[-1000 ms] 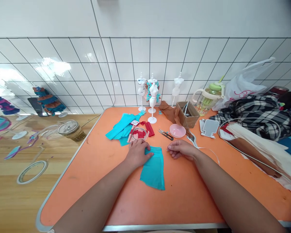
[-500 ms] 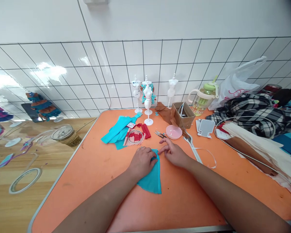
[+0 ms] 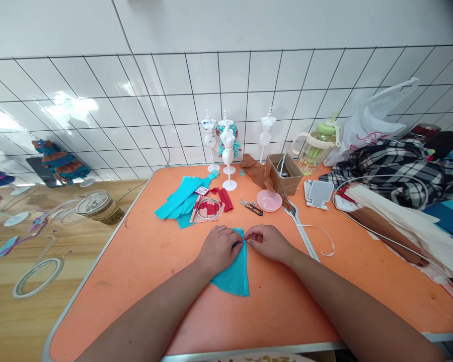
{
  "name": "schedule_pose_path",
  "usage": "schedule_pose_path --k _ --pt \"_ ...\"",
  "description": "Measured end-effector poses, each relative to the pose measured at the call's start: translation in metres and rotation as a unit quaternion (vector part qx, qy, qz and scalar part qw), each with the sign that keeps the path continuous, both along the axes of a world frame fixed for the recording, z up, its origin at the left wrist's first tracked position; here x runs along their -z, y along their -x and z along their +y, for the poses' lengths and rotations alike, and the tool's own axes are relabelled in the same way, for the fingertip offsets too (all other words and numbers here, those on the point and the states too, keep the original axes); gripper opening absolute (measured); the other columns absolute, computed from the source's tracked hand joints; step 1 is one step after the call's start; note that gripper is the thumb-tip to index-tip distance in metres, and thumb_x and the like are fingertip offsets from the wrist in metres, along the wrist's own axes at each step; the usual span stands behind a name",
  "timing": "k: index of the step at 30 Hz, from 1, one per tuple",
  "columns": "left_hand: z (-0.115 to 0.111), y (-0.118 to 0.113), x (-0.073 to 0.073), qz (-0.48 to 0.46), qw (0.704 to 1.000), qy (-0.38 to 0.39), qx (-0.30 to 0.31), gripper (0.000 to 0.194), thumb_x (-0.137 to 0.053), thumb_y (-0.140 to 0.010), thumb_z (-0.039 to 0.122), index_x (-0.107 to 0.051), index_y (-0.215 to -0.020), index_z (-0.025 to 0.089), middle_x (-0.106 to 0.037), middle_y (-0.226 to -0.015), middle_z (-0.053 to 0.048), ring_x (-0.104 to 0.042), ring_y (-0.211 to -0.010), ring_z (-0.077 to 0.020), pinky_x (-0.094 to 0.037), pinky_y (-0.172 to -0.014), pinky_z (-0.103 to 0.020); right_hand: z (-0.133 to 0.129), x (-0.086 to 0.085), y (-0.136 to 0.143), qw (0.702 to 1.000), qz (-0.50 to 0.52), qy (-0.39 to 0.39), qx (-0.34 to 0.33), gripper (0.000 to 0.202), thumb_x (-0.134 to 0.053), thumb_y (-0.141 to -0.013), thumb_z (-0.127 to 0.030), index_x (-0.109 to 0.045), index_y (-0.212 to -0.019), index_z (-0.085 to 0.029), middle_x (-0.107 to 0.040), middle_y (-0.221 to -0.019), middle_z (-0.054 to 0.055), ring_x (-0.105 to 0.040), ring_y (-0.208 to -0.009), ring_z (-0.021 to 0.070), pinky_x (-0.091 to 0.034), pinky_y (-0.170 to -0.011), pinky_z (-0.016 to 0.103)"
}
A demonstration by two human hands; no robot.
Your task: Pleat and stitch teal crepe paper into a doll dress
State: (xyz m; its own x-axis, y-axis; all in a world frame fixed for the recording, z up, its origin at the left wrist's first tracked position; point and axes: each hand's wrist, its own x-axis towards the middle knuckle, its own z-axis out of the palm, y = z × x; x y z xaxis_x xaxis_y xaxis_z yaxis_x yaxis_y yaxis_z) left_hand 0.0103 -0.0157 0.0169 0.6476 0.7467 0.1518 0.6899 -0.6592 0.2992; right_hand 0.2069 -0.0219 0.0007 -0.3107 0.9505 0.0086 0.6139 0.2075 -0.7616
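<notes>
A piece of turquoise fabric (image 3: pixel 234 277) lies on the orange table in front of me, narrow at the far end and flaring toward me. My left hand (image 3: pixel 219 250) rests over its upper left part, thumb and fingers closed on the cloth near the top. At the right upper edge, my right hand (image 3: pixel 269 242) makes a pinch, its fingertips almost meeting those of the left. Whatever sits in that pinch is too small to make out. Thread snips (image 3: pixel 251 207) lie beyond the right hand, beside a pink bowl (image 3: pixel 269 201).
Turquoise strips (image 3: pixel 181 200) and an embroidery hoop (image 3: pixel 208 209) over red and pink cloth lie at the back left. White mini mannequins (image 3: pixel 228 151) stand near the tiled wall. Rightward are a cardboard box (image 3: pixel 287 181), a drink jug (image 3: pixel 317 148) and piled fabric (image 3: pixel 385 166).
My right hand's fingers have gone from spread to pinched together at the fabric's edge, leaving the snips in full view. My left hand stays on the cloth. The view has shifted slightly.
</notes>
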Motion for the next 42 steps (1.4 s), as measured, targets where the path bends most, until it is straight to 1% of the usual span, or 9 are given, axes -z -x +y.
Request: schedule_pose_path --k 3,8,12,16,25,28,32,37,42 --pt "0.0 0.001 -0.0004 0.003 1.0 0.002 0.005 0.021 -0.047 -0.09 0.03 -0.066 -0.089 0.023 -0.067 -0.084 -0.004 -0.057 -0.085 -0.0196 -0.039 -0.079 -0.035 0.0012 -0.0003 0.002 1.0 0.007 0.021 0.006 0.016 -0.056 -0.073 -0.023 -0.071 -0.08 -0.021 -0.064 -0.069 -0.001 -0.053 -0.06 0.0118 -0.037 -0.055 0.022" --pt "0.0016 0.0027 -0.0014 0.007 1.0 0.01 0.009 0.022 -0.046 -0.091 0.031 -0.066 -0.089 0.022 -0.067 -0.085 -0.004 -0.058 -0.084 -0.0196 -0.04 -0.078 -0.034 0.0048 0.0001 -0.0003 0.995 0.063 0.066 0.03 0.019 -0.058 -0.076 -0.03 -0.072 -0.083 -0.019 -0.068 -0.075 0.001 -0.055 -0.065 0.0135 -0.04 -0.058 0.023" --pt "0.0027 0.0029 -0.0026 0.004 1.0 0.01 0.007 0.021 -0.048 -0.09 0.031 -0.066 -0.089 0.022 -0.067 -0.085 -0.004 -0.058 -0.084 -0.0197 -0.04 -0.079 -0.034 0.0055 0.0029 -0.0011 0.999 0.037 0.035 0.01 0.019 -0.059 -0.077 -0.03 -0.073 -0.084 -0.021 -0.068 -0.08 0.002 -0.055 -0.067 0.0135 -0.041 -0.06 0.024" --pt "0.0028 0.0029 -0.0031 0.005 1.0 0.009 0.007 0.019 -0.049 -0.09 0.031 -0.066 -0.088 0.022 -0.067 -0.084 -0.003 -0.058 -0.084 -0.0191 -0.04 -0.079 -0.034 0.0037 0.0019 0.0009 1.0 0.004 0.007 -0.013 0.017 -0.059 -0.078 -0.028 -0.074 -0.084 -0.023 -0.066 -0.079 0.001 -0.055 -0.068 0.0136 -0.04 -0.062 0.024" --pt "0.0011 0.002 0.0019 0.002 1.0 0.011 0.004 0.022 -0.047 -0.091 0.031 -0.067 -0.093 0.022 -0.068 -0.087 -0.004 -0.059 -0.085 -0.0195 -0.04 -0.08 -0.034 0.001 0.0039 0.0059 0.997 -0.069 -0.025 -0.016 0.01 -0.06 -0.075 -0.021 -0.07 -0.077 -0.023 -0.065 -0.076 0.0 -0.055 -0.066 0.0125 -0.037 -0.059 0.023" --pt "0.0004 0.0015 0.0019 0.006 1.0 0.0 -0.002 0.025 -0.046 -0.091 0.031 -0.069 -0.092 0.025 -0.067 -0.086 -0.004 -0.059 -0.084 -0.0187 -0.038 -0.086 -0.038 0.0011 0.0052 0.0062 0.996 -0.074 -0.037 -0.022 0.011 -0.06 -0.077 -0.021 -0.07 -0.076 -0.023 -0.065 -0.075 -0.001 -0.055 -0.067 0.0122 -0.037 -0.06 0.023" --pt "-0.0003 0.0004 0.0019 0.002 1.0 -0.014 -0.015 0.02 -0.051 -0.088 0.031 -0.071 -0.089 0.027 -0.065 -0.088 -0.001 -0.059 -0.086 -0.0175 -0.029 -0.097 -0.043 0.0017 0.0057 0.0048 0.998 -0.06 -0.023 -0.013 0.011 -0.06 -0.078 -0.025 -0.072 -0.079 -0.024 -0.065 -0.077 0.0 -0.057 -0.068 0.0125 -0.037 -0.059 0.023" --pt "-0.0012 -0.0005 0.0017 0.0 1.0 -0.016 -0.012 0.018 -0.052 -0.087 0.027 -0.07 -0.089 0.028 -0.066 -0.089 0.0 -0.058 -0.086 -0.0176 -0.023 -0.102 -0.048 0.0005 0.0059 0.0029 0.999 -0.041 -0.011 -0.002 0.011 -0.061 -0.076 -0.026 -0.072 -0.08 -0.023 -0.067 -0.08 0.001 -0.057 -0.068 0.013 -0.04 -0.061 0.024" --pt "-0.001 0.0011 0.0019 -0.009 1.0 -0.02 -0.008 0.018 -0.053 -0.087 0.029 -0.07 -0.09 0.029 -0.066 -0.09 0.0 -0.057 -0.089 -0.0178 -0.024 -0.103 -0.047 0.0 0.0046 0.0016 1.0 -0.004 0.022 -0.003 0.013 -0.062 -0.075 -0.029 -0.071 -0.082 -0.022 -0.067 -0.079 0.0 -0.057 -0.066 0.0128 -0.041 -0.06 0.024"
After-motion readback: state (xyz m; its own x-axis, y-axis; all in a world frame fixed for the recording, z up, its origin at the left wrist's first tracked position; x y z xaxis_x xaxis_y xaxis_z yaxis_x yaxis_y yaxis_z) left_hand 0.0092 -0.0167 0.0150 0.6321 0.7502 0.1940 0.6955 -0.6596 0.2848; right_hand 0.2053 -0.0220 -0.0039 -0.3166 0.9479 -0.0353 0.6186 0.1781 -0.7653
